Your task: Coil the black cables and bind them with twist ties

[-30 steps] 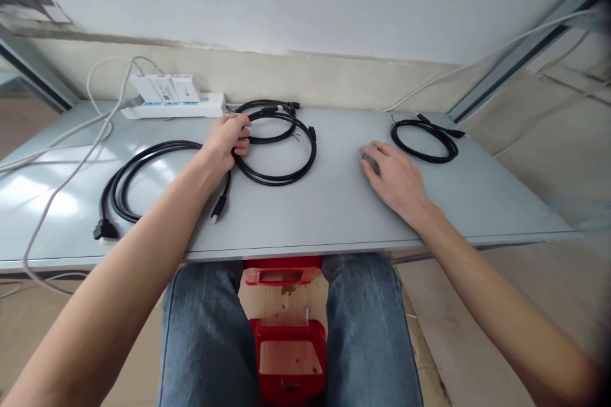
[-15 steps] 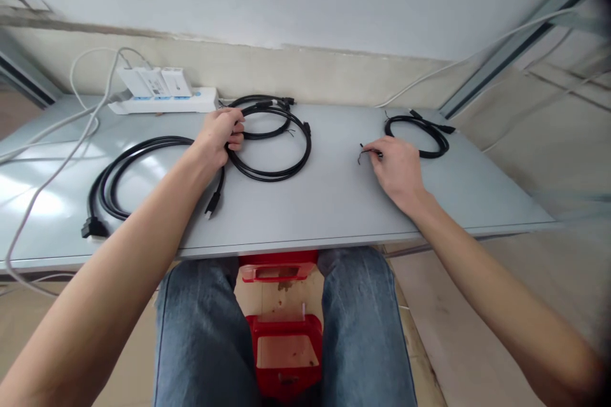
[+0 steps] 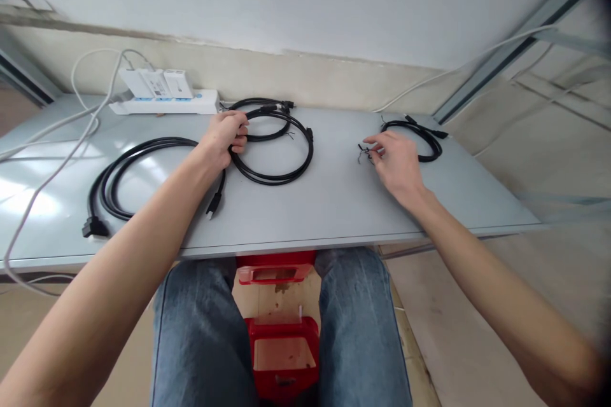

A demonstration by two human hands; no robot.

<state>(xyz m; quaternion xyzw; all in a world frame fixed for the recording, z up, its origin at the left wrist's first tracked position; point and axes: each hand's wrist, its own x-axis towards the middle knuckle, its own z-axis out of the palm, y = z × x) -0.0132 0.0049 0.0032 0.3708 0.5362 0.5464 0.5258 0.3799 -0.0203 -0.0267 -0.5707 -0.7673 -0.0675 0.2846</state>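
Observation:
My left hand (image 3: 226, 137) is closed around the left side of a coiled black cable (image 3: 273, 180), which lies on the grey table. Behind that coil, and partly overlapped by it, is another coiled black cable (image 3: 258, 100) with a thin tie sticking out. My right hand (image 3: 397, 159) is at a few thin black twist ties (image 3: 363, 151) on the table. Its thumb and fingers pinch at them, with the index finger a little raised. A larger loose coil of black cable (image 3: 111, 173) lies left of my left forearm, its plug ends showing.
Beyond my right hand lies a smaller black cable coil (image 3: 435, 147). A white power strip (image 3: 205, 102) with white adapters stands at the back left, and white cords (image 3: 45, 184) hang over the table's left side. Below the table's front edge is a red plastic stool (image 3: 286, 388).
My right hand's index finger has lifted away from the thumb, and more of the twist ties shows. My left hand stays on the coil. The view has shifted slightly.

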